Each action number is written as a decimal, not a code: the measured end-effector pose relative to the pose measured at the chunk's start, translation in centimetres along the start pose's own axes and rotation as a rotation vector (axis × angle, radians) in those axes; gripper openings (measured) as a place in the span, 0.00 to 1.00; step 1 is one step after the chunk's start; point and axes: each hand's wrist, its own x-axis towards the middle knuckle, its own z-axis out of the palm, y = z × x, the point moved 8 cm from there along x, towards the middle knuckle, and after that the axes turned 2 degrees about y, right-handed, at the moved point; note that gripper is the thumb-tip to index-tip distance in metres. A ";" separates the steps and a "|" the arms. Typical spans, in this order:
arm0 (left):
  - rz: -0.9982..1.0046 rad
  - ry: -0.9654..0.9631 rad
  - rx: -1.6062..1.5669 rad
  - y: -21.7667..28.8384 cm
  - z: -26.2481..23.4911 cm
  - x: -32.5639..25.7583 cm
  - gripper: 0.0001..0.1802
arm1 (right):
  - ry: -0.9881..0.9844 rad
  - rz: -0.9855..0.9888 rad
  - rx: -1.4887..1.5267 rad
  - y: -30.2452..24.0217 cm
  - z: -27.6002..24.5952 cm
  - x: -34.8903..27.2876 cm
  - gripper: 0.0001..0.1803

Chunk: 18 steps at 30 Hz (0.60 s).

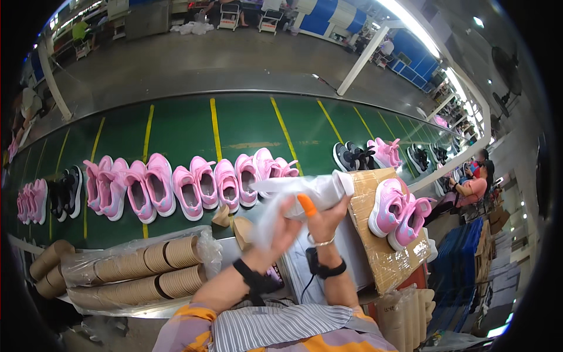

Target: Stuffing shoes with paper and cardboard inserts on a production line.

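Observation:
In front of my body both hands hold a sheet of white tissue paper (328, 186), crumpled into a loose roll. My left hand (284, 227), blurred by motion, is closed on its lower left part. On the right end, my right hand (326, 223) grips the paper, an orange cover on its thumb. Beneath the hands lies a stack of pale sheets (349, 252). Just beyond, pink sneakers (159, 183) stand in a row on the green belt (246, 126). A pair of pink sneakers (386, 210) rests on a cardboard sheet (365, 196) beside my right hand.
Brown ribbed inserts (126, 267) in clear plastic lie along the near left edge. Black sneakers (73, 190) stand farther left, with more black shoes (346, 157) on the belt to the right. A white post (363, 61) rises behind the belt. A seated person (472, 189) is at right.

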 end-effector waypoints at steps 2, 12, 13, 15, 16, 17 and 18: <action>-0.010 -0.051 0.140 4.0 -2.6 3.1 0.16 | 0.040 0.066 0.036 -0.2 -0.1 -1.2 0.49; 0.113 -0.054 0.888 4.2 -1.5 2.1 0.29 | -0.284 -0.118 -0.172 1.7 3.5 2.3 0.08; -0.028 -0.008 0.699 4.0 -1.5 1.5 0.33 | -0.258 -0.099 -0.178 2.2 3.8 2.3 0.09; -0.052 0.006 0.511 3.2 -2.0 0.7 0.33 | -0.291 0.059 -0.090 3.8 5.3 2.1 0.11; -0.061 0.015 0.515 3.3 -2.6 0.9 0.33 | -0.326 0.199 -0.014 5.0 6.1 1.9 0.13; 0.049 -0.025 0.825 4.2 -2.6 1.0 0.31 | -0.292 0.350 0.445 6.3 7.0 1.7 0.16; 0.159 -0.072 1.132 4.8 -2.3 1.1 0.29 | -0.284 0.360 0.445 7.0 6.8 1.6 0.16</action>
